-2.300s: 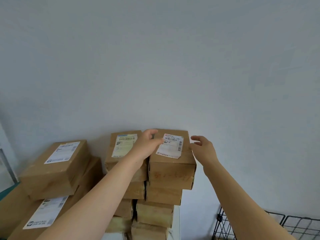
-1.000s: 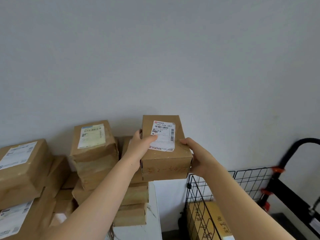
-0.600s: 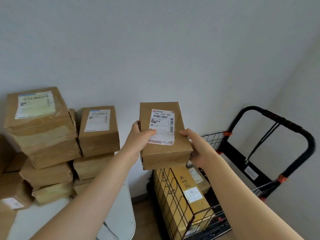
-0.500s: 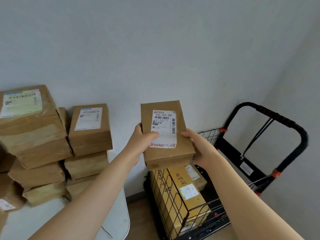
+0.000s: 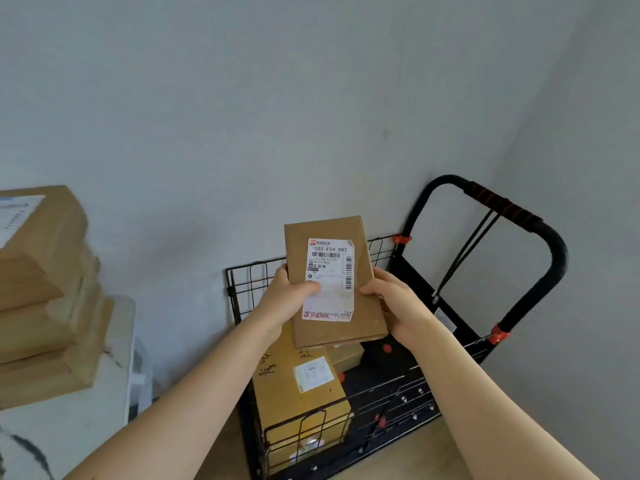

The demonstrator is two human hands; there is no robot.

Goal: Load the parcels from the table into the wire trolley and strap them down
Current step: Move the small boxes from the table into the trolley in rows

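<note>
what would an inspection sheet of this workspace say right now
surface: white table at left, partly in view
job's things: parcel held above the wire trolley; stacked parcels on the table; large box and a smaller box inside the trolley
clutter: nothing seen
fingers: left hand and right hand grip the held parcel's sides, thumbs on top
cables: black cord hanging from the trolley handle
surroundings: grey wall, room corner, tan floor

Wire trolley [image 5: 249,282]: yellow box [image 5: 298,393] fills left side; right side open from above; mesh walls front and back.
</note>
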